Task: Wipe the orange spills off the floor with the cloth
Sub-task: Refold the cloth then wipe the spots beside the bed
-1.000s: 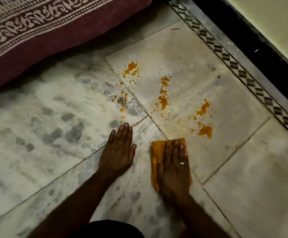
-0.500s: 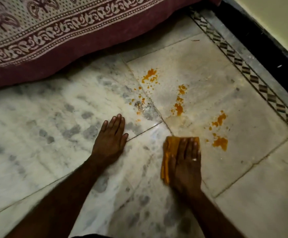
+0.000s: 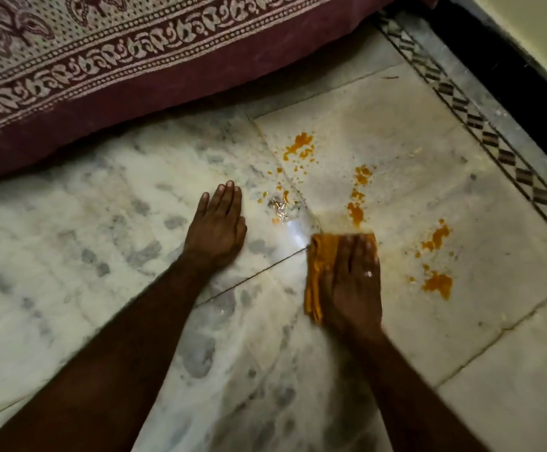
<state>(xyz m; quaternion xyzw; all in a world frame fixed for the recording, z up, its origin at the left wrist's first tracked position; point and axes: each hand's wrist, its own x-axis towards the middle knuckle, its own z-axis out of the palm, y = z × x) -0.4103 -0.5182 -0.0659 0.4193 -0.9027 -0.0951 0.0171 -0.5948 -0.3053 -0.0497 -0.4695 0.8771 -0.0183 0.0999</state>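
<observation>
Pressing flat with spread fingers, the right hand [image 3: 352, 282] pins the folded orange cloth [image 3: 319, 272] to the marble floor [image 3: 102, 256], its far edge just short of the nearest orange spills [image 3: 357, 212]. More spills lie toward the patterned border strip [image 3: 493, 148]. The left hand [image 3: 216, 226] rests open, palm down, holding nothing, near the maroon bedspread [image 3: 135, 76].

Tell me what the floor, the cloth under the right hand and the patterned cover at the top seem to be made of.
Floor: likely polished marble or stone slabs; grey veining, seams, a glossy glare.
Cloth: soft woven fabric, matte, folded and creased under the right hand.
Patterned cover: probably printed cotton, matte, with a maroon border; it drapes at the edge.
</observation>
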